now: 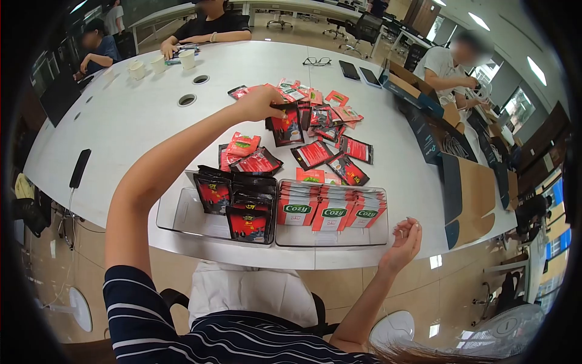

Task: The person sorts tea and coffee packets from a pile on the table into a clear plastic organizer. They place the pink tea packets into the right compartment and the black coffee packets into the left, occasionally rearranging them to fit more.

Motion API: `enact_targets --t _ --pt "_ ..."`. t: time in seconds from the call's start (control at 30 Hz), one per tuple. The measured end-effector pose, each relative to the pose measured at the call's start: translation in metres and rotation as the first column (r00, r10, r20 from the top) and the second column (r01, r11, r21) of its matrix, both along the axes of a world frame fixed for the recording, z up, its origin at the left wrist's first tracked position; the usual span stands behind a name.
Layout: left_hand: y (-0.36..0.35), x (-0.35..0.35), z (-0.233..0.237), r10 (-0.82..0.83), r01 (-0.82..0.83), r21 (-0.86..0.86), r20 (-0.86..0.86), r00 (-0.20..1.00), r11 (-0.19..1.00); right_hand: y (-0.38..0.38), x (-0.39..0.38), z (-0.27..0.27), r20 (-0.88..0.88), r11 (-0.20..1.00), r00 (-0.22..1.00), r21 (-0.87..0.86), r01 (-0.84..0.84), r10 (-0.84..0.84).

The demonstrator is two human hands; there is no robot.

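Observation:
My left hand [259,104] reaches out over the pile and pinches a black and red coffee sachet [286,128] by its top edge, its printed front facing me. My right hand [404,242] rests at the table's front edge, just right of the clear trays, with its fingers loosely curled and nothing visible in them. Loose black and red coffee sachets [312,155] and pink Cozy tea sachets [244,144] lie scattered below and beyond my left hand. The left clear tray [176,221] holds upright coffee sachets [248,224]; the right clear tray [297,236] holds rows of upright Cozy sachets [333,215].
Opened dark cardboard boxes [467,200] line the right side of the table. Two phones [349,70] and eyeglasses [317,61] lie at the far side. Paper cups [187,59] stand far left, near seated people. Another person [445,67] handles a white cable at right.

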State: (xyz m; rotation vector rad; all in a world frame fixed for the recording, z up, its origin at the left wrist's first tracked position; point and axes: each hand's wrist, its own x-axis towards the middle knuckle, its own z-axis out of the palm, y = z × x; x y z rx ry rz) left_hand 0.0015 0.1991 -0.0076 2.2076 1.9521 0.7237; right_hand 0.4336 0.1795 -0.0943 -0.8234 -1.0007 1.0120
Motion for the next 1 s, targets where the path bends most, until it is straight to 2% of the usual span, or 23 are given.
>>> enact_targets --t 0.07,0.13,0.17,0.2,0.27,0.3,0.33,0.4,0.43,0.47,0.5,0.53,0.57,0.6,0.63,0.73,0.77,0.83,0.87,0.9,0.93,0.97,1.0 --pt "-0.031 0.011 0.021 -0.005 -0.007 0.179 0.063 0.998 0.984 0.0 0.0 -0.001 0.014 1.0 1.0 0.004 0.011 -0.011" --pt "-0.071 0.031 0.047 -0.066 0.009 0.367 0.142 0.988 0.93 -0.001 0.0 -0.003 -0.017 0.994 0.995 0.024 0.102 -0.102" --pt "-0.09 0.035 0.056 -0.037 0.028 0.525 0.007 0.999 0.851 -0.001 -0.001 -0.004 -0.033 0.989 0.989 0.031 0.145 -0.144" --pt "-0.11 0.039 0.062 0.017 0.068 0.659 -0.121 0.993 0.749 -0.004 -0.001 -0.003 0.029 0.96 0.963 0.093 0.265 -0.268" --pt "-0.162 0.053 0.076 0.19 0.123 0.735 -0.328 0.925 0.667 -0.014 -0.003 0.004 0.128 0.854 0.857 0.239 0.463 -0.5" --pt "-0.187 0.058 0.078 0.284 0.163 0.761 -0.419 0.862 0.627 -0.026 -0.014 0.017 0.133 0.811 0.817 0.285 0.511 -0.561" --pt "-0.208 0.06 0.073 0.335 0.2 0.774 -0.471 0.816 0.601 -0.034 -0.023 0.024 0.102 0.816 0.864 0.397 0.42 -0.493" --pt "-0.251 0.077 0.064 0.376 0.206 0.755 -0.519 0.768 0.622 -0.054 -0.044 0.034 0.061 0.771 0.94 0.591 0.237 -0.336" --pt "-0.266 0.086 0.056 0.384 0.215 0.749 -0.537 0.751 0.627 -0.071 -0.069 0.052 0.091 0.776 0.971 0.619 0.118 -0.22" --pt "-0.277 0.094 0.048 0.389 0.226 0.741 -0.556 0.734 0.632 -0.083 -0.082 0.06 0.231 0.789 0.972 0.604 -0.112 -0.039" --pt "-0.286 0.1 0.042 0.385 0.259 0.727 -0.59 0.709 0.636 -0.097 -0.1 0.069 0.297 0.787 0.942 0.539 -0.3 0.155" --pt "-0.293 0.103 0.035 0.381 0.292 0.712 -0.622 0.685 0.638 -0.104 -0.113 0.079 0.379 0.719 0.833 0.431 -0.544 0.403" --pt "-0.299 0.103 0.027 0.373 0.328 0.696 -0.653 0.659 0.639 -0.109 -0.131 0.092 0.486 0.596 0.723 0.417 -0.686 0.492" --pt "-0.302 0.104 0.019 0.38 0.333 0.712 -0.642 0.666 0.619 -0.119 -0.145 0.101 0.52 0.559 0.615 0.283 -0.779 0.593" --pt "-0.307 0.104 0.014 0.377 0.357 0.706 -0.656 0.654 0.612 -0.127 -0.153 0.114 0.64 0.476 0.478 0.193 -0.858 0.602" --pt "-0.32 0.1 0.002 0.391 0.363 0.714 -0.656 0.646 0.599 -0.138 -0.177 0.101 0.542 0.264 0.278 0.107 -0.959 0.793" --pt "-0.325 0.099 -0.001 0.395 0.352 0.717 -0.65 0.649 0.602 -0.139 -0.172 0.11 0.638 0.242 0.227 0.065 -0.968 0.736" --pt "-0.33 0.099 -0.006 0.4 0.287 0.752 -0.585 0.705 0.594 -0.145 -0.178 0.096 0.462 0.237 0.226 0.034 -0.971 0.858" --pt "-0.329 0.098 -0.012 0.435 0.259 0.792 -0.54 0.721 0.553 -0.148 -0.179 0.091 0.366 0.235 0.226 0.019 -0.972 0.903" --pt "-0.327 0.095 -0.02 0.467 0.23 0.829 -0.491 0.736 0.509 -0.149 -0.177 0.095 0.292 0.232 0.197 -0.088 -0.969 0.936" --pt "-0.327 0.093 -0.027 0.498 0.199 0.864 -0.438 0.749 0.462 -0.147 -0.177 0.093 0.244 0.253 0.23 -0.069 -0.965 0.942" --pt "-0.328 0.091 -0.03 0.472 0.133 0.87 -0.38 0.795 0.475 -0.145 -0.177 0.093 0.2 0.351 0.334 -0.059 -0.934 0.921" --pt "-0.331 0.086 -0.03 0.485 0.099 0.863 -0.369 0.793 0.496 -0.144 -0.176 0.093 0.155 0.445 0.433 -0.056 -0.894 0.888"
